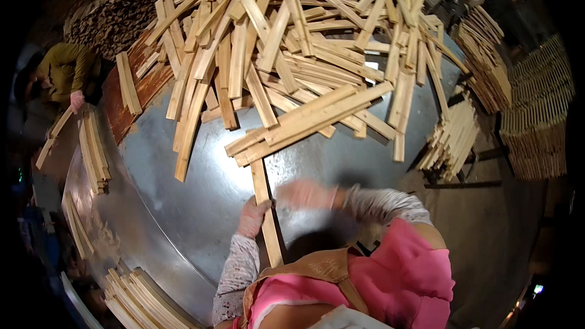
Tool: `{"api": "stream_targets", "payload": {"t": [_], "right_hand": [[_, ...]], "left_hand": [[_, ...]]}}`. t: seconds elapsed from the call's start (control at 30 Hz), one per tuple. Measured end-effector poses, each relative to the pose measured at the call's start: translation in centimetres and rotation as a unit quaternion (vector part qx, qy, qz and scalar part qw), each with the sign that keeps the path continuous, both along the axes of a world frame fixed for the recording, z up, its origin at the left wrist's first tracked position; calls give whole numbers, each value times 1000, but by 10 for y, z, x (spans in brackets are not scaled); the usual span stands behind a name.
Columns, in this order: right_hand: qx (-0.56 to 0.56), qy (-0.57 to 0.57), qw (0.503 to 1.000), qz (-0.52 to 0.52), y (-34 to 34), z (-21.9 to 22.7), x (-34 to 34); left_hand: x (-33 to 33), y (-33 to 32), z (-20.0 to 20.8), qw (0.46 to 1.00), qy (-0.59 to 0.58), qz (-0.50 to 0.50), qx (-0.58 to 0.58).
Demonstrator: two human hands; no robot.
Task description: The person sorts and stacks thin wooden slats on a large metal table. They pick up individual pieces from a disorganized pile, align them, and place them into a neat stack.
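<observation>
The fingers of the left hand (250, 218) are closed around the edge of one wooden strip (269, 231), in the lower middle of the frame. The right hand (304, 194) is just to the right of this strip; it is blurred by motion, so I cannot tell whether its fingers are apart or together. The strip stands nearly vertical in the frame, with its lower end close to the brown apron (326, 265) and its upper end meeting two crossed boards (314, 123), which lie slantwise at the centre. Behind these, a large loose pile of strips (292, 61) fills the upper middle of the grey metal worktop (210, 176). At the lower left there is a neat bundle (143, 298) of strips. At the right, a light stack (452, 137) sits on a dark stand. In the upper left, another person (67, 73) in olive clothing bends near some strips.
</observation>
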State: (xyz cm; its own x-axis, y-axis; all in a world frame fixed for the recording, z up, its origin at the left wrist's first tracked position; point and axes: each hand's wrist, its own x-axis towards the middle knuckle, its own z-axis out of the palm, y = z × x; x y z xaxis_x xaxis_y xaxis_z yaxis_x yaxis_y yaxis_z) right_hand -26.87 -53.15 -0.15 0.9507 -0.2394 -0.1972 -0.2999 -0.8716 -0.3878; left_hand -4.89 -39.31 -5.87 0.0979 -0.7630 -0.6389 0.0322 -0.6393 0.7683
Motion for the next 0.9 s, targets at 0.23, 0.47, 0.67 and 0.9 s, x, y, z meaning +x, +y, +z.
{"api": "stream_targets", "payload": {"t": [0.23,0.47,0.67,0.9], "right_hand": [[-107,-103,778,-611,-404,15,-66],[-78,51,848,-522,-529,-42,-57],[-94,-2,872,-481,-534,-63,-57],[-15,-45,763,-644,-531,-60,-46]], "left_hand": [[8,9,26,972,-234,-6,30],[132,-21,68,851,-508,89,-103],[258,-287,70,835,-521,66,-161],[252,-484,55,839,-543,-40,4]]}}
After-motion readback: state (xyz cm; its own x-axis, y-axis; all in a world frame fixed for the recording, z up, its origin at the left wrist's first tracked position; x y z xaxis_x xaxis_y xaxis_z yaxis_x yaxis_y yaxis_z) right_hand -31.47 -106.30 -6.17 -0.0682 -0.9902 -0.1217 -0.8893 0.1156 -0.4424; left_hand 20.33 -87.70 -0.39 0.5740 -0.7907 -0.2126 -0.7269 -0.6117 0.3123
